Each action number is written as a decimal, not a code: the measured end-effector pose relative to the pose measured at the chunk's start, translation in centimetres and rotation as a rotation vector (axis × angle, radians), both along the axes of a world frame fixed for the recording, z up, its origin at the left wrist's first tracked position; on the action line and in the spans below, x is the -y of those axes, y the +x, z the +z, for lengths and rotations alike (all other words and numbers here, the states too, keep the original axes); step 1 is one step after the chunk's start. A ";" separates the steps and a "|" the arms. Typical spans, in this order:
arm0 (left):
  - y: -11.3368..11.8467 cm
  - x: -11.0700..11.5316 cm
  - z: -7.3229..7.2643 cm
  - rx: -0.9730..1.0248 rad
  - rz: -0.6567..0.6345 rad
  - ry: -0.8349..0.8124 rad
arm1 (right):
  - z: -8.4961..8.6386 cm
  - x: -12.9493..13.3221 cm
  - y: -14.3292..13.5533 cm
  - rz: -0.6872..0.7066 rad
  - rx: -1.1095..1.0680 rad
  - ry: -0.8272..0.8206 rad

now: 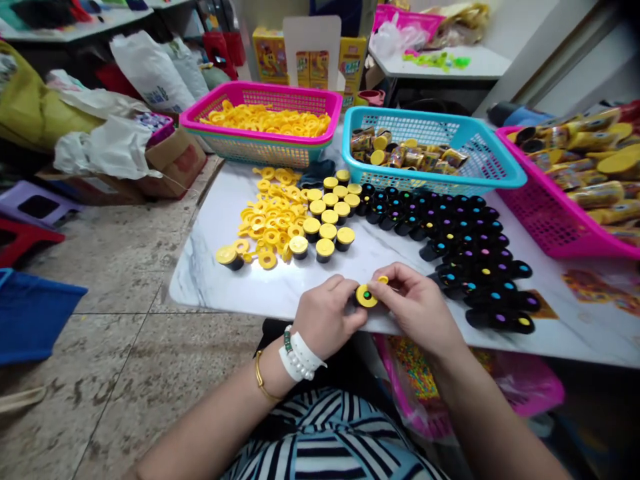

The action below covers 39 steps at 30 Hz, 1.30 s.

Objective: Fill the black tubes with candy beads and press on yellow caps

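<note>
Near the front edge of the table, my left hand point(327, 313) grips a small black container, mostly hidden by the fingers. On its top sits a yellow ring-shaped cap point(367, 297) with a green dot showing in its middle. My right hand point(417, 307) pinches the cap's small round flap point(383, 280) between thumb and finger. Beyond my hands stand several black containers with yellow caps point(327, 231). Left of them lies a pile of loose yellow ring caps point(273, 227). Rows of uncapped black containers point(470, 247) with coloured dots in their tops spread to the right.
A pink basket point(260, 130) of yellow caps stands at the back left of the table point(200, 267). Beside it is a blue basket point(435, 117) of wrapped containers. Another pink basket point(555, 213) fills the right side. Below the table, a pink basket point(535, 393) holds colourful beads.
</note>
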<state>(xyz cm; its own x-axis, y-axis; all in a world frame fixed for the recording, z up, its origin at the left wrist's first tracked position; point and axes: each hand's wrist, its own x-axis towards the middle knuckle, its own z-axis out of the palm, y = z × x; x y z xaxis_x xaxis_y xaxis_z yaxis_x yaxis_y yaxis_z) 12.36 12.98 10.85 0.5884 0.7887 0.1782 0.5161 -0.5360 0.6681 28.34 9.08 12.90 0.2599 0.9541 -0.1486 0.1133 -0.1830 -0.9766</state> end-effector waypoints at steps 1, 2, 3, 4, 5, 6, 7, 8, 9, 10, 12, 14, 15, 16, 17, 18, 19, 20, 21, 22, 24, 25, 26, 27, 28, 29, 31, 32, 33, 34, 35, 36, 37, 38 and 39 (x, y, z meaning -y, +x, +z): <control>0.0 0.0 0.1 0.001 -0.005 -0.004 | 0.0 0.0 0.0 -0.006 0.015 -0.003; -0.1 0.0 0.3 0.002 -0.011 -0.009 | -0.1 0.0 0.0 -0.009 0.020 -0.007; -0.1 0.1 0.5 0.009 -0.021 -0.015 | -0.1 0.1 0.1 -0.012 0.019 -0.011; -0.2 0.1 0.8 0.024 -0.032 -0.029 | -0.2 0.2 0.0 -0.010 0.017 -0.014; -0.2 0.2 1.2 0.048 -0.042 -0.056 | -0.2 0.2 0.0 -0.007 0.019 -0.014; -0.2 0.2 1.5 0.079 -0.046 -0.100 | -0.2 0.3 0.0 -0.003 0.026 -0.012; -0.1 0.1 1.8 0.114 -0.040 -0.161 | -0.3 0.4 -0.1 0.000 0.035 -0.005; 0.0 0.1 2.0 0.150 -0.023 -0.236 | -0.3 0.5 -0.3 0.001 0.043 0.006; 0.1 0.0 2.2 0.184 0.001 -0.315 | -0.3 0.6 -0.4 -0.003 0.049 0.022; 0.2 -0.2 2.2 0.215 0.027 -0.388 | -0.4 0.7 -0.6 -0.013 0.052 0.045; 0.4 -0.4 2.1 0.256 0.051 -0.485 | -0.5 0.9 -0.9 -0.047 0.050 0.090; 0.4 -0.3 1.8 0.263 0.026 -0.502 | -0.6 1.1 -1.2 -0.080 0.048 0.114; 0.4 -0.1 1.6 0.268 0.019 -0.474 | -0.7 1.1 -1.3 -0.092 0.047 0.118; 0.3 0.2 1.4 0.280 0.024 -0.421 | -0.8 1.2 -1.3 -0.099 0.046 0.120; 0.3 0.6 1.2 0.298 0.036 -0.351 | -0.8 1.2 -1.4 -0.103 0.041 0.119; 0.2 1.0 1.0 0.317 0.052 -0.274 | -0.9 1.3 -1.3 -0.102 0.035 0.118; 0.2 1.5 0.7 0.332 0.067 -0.202 | -1.0 1.3 -1.1 -0.093 0.033 0.119; 0.2 1.8 0.4 0.337 0.078 -0.143 | -1.0 1.4 -0.8 -0.075 0.039 0.119; 0.3 2.2 0.2 0.335 0.082 -0.101 | -1.1 1.5 -0.5 -0.049 0.049 0.120; 0.3 2.4 0.0 0.327 0.079 -0.073 | -1.2 1.5 0.0 -0.020 0.057 0.122; 0.4 2.5 -0.1 0.321 0.068 -0.036 | -1.1 1.4 1.1 0.044 0.034 0.113; 0.4 2.5 -0.2 0.318 0.057 -0.024 | -1.0 1.2 1.6 0.079 -0.003 0.086; 0.4 2.5 -0.2 0.313 0.045 -0.013 | -0.8 0.9 2.1 0.118 -0.049 0.040; 0.3 2.4 -0.1 0.304 0.036 -0.006 | -0.5 0.6 2.4 0.161 -0.092 -0.020; 0.3 2.4 -0.1 0.293 0.033 -0.004 | -0.1 0.2 2.6 0.208 -0.122 -0.094; 0.3 2.3 -0.1 0.282 0.032 -0.006 | 0.3 -0.3 2.7 0.259 -0.134 -0.169; 0.2 2.2 0.0 0.258 0.026 -0.026 | 1.2 -1.0 2.5 0.344 -0.114 -0.272; 0.3 2.1 0.0 0.248 0.019 -0.039 | 1.6 -1.3 2.4 0.368 -0.079 -0.290; 0.3 1.9 0.0 0.238 0.013 -0.051 | 1.9 -1.6 2.2 0.381 -0.030 -0.290; 0.4 1.7 -0.1 0.227 0.009 -0.063 | 2.1 -1.7 2.0 0.383 0.025 -0.277; 0.6 1.5 -0.1 0.214 0.009 -0.076 | 2.2 -1.7 1.8 0.381 0.074 -0.263; 0.7 1.5 -0.2 0.202 0.014 -0.085 | 2.2 -1.6 1.6 0.382 0.104 -0.254; 0.9 1.5 -0.2 0.193 0.019 -0.093 | 2.1 -1.3 1.4 0.383 0.112 -0.248; 1.0 1.6 -0.2 0.187 0.026 -0.097 | 1.9 -0.9 1.2 0.382 0.101 -0.240; 1.0 1.9 -0.1 0.184 0.029 -0.094 | 1.7 -0.4 1.1 0.382 0.075 -0.229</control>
<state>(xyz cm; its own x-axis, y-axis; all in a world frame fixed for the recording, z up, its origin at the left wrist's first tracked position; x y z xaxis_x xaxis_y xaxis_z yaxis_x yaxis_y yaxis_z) 13.38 11.12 10.73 0.5291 0.8233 0.2054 0.3949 -0.4531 0.7992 29.45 9.49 14.64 -0.0868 0.9284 -0.3614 0.2835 -0.3247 -0.9023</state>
